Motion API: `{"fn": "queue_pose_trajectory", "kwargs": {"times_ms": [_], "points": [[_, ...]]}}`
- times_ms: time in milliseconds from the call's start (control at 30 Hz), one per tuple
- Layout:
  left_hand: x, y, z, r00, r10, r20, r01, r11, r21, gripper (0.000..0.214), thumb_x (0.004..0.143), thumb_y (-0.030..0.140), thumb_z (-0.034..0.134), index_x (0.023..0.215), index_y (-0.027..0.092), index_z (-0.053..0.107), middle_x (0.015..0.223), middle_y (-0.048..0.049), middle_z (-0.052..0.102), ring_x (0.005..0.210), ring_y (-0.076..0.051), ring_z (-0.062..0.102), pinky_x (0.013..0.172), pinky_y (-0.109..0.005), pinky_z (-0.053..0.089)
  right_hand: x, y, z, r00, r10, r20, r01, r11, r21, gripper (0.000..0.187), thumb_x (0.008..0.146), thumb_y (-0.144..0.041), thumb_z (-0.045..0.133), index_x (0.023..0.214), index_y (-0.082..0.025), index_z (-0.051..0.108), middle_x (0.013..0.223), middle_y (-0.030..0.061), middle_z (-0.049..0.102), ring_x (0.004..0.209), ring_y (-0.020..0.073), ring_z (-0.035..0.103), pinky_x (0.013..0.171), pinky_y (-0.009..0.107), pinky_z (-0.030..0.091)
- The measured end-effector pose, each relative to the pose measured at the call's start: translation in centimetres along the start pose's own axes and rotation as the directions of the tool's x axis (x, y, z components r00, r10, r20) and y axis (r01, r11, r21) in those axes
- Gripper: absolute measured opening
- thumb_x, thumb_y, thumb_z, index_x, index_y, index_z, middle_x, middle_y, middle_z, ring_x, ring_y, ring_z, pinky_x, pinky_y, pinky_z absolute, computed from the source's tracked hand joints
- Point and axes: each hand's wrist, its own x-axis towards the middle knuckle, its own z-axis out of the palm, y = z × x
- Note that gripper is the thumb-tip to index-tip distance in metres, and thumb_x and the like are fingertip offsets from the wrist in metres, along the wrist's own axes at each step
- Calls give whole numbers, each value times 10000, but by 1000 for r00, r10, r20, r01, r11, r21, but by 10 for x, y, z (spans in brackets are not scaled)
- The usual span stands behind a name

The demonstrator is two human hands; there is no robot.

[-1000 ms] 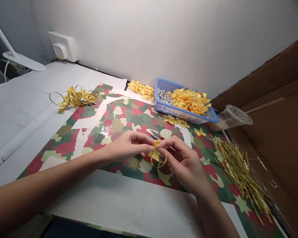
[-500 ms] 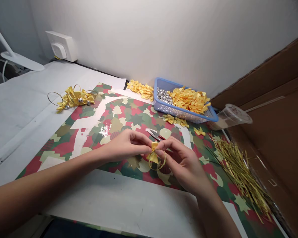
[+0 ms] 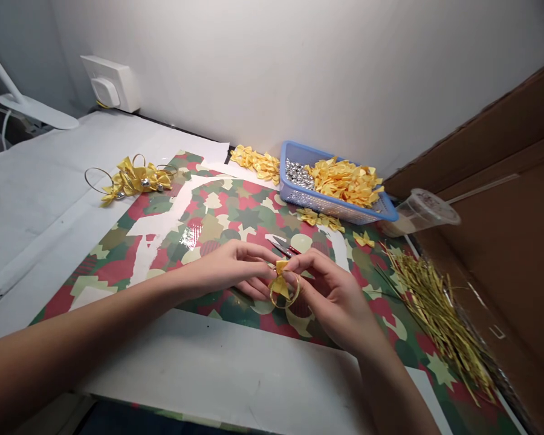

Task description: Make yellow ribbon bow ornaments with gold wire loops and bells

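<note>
Over the middle of the patterned sheet, a small yellow ribbon bow [image 3: 280, 286] is held upright between my two hands. My right hand [image 3: 333, 293] pinches the bow's centre between thumb and forefinger. From that pinch a thin gold cord loop [image 3: 284, 307] hangs down in a ring. At the bow's left edge, the thumb and fingertips of my left hand [image 3: 238, 269] close on it, with the other fingers stretched out below. Whether a bell is hidden behind the fingertips I cannot make out. Just beyond the hands lie small scissors [image 3: 283, 246], partly covered.
A blue basket [image 3: 340, 211] holds silver bells [image 3: 299, 175] and many yellow bows. More loose bows [image 3: 256, 164] lie around it. Finished bows with bells and loops [image 3: 138, 176] are at left. Gold cords [image 3: 439, 320] and a tipped plastic cup [image 3: 424, 212] lie at right.
The lower fingers of my left hand have spread out beneath the bow and show more. The bow and loop have barely shifted in my right hand.
</note>
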Motion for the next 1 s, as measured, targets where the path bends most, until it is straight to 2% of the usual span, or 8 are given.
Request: {"fn": "queue_pose_trajectory", "kwargs": {"times_ms": [167, 367, 533, 667, 867, 1000], "points": [[1, 0, 0, 999, -20, 36, 22, 999, -43, 259, 770, 201, 648, 1021, 151, 686, 719, -27, 718, 643, -132, 692, 722, -282, 550, 1, 0, 0, 1000, 12, 3, -12, 1000, 10, 87, 879, -270, 563, 826, -219, 608, 809, 22, 570, 724, 143, 565, 567, 228, 479], [1, 1, -3, 1000, -12, 25, 12, 1000, 12, 138, 775, 213, 644, 871, 141, 712, 786, -39, 721, 694, -129, 697, 724, -247, 540, 0, -1, -1, 1000, 15, 6, -14, 999, -44, 109, 874, -300, 569, 816, -218, 613, 810, 27, 579, 708, 150, 573, 558, 248, 482], [1, 1, -5, 998, 16, 59, -20, 997, 69, 145, 785, 189, 623, 874, 151, 731, 649, 18, 634, 561, -53, 578, 584, -156, 464, 0, -2, 0, 999, 15, 37, -11, 996, -92, 117, 887, -288, 552, 809, -214, 599, 824, 33, 573, 743, 162, 595, 549, 250, 477], [1, 0, -6, 997, 32, 77, -39, 995, 89, 155, 785, 186, 628, 887, 159, 741, 610, 30, 613, 523, -37, 516, 523, -135, 412, -1, 0, 0, 998, -1, 66, 8, 993, -117, 110, 895, -273, 542, 819, -210, 590, 817, 35, 566, 793, 173, 600, 534, 241, 462], [1, -3, -6, 995, 75, 71, -81, 993, 91, 163, 782, 223, 669, 918, 185, 752, 845, -32, 725, 749, -110, 662, 691, -194, 526, 0, 0, 1, 999, -7, 48, 13, 991, -131, 102, 893, -262, 543, 813, -217, 588, 801, 31, 571, 777, 176, 603, 517, 246, 451], [1, -3, -5, 992, 111, 54, -117, 983, 142, 150, 765, 259, 698, 887, 195, 757, 855, -31, 732, 771, -125, 666, 706, -209, 542, 0, -2, 3, 1000, 5, 17, -3, 993, -116, 119, 884, -289, 555, 795, -215, 584, 776, 35, 583, 753, 183, 606, 501, 255, 448]]}}
